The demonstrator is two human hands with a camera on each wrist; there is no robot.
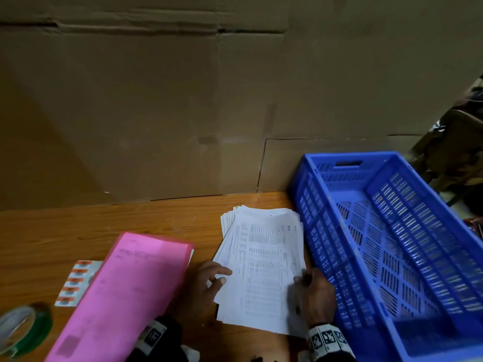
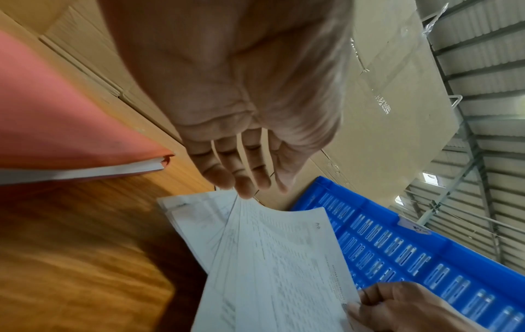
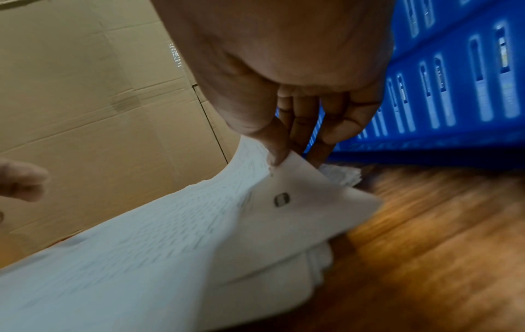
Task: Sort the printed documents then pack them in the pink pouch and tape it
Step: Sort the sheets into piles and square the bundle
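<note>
A fanned pile of printed documents (image 1: 264, 267) lies on the wooden table between the pink pouch (image 1: 125, 296) and a blue crate. My right hand (image 1: 311, 288) pinches the near right corner of the top sheets (image 3: 287, 202) between thumb and fingers, lifting them. My left hand (image 1: 211, 280) hovers at the pile's left edge with its fingers straight, their tips at the paper edge (image 2: 244, 191). The pink pouch (image 2: 56, 125) lies flat to the left with white paper showing at its mouth. A roll of green tape (image 1: 23, 330) sits at the near left corner.
An empty blue slotted crate (image 1: 392, 244) stands right of the pile, tilted against the table edge. Cardboard sheets (image 1: 183, 100) form a wall behind the table. A blister card with orange labels (image 1: 75, 283) lies partly under the pouch's left edge.
</note>
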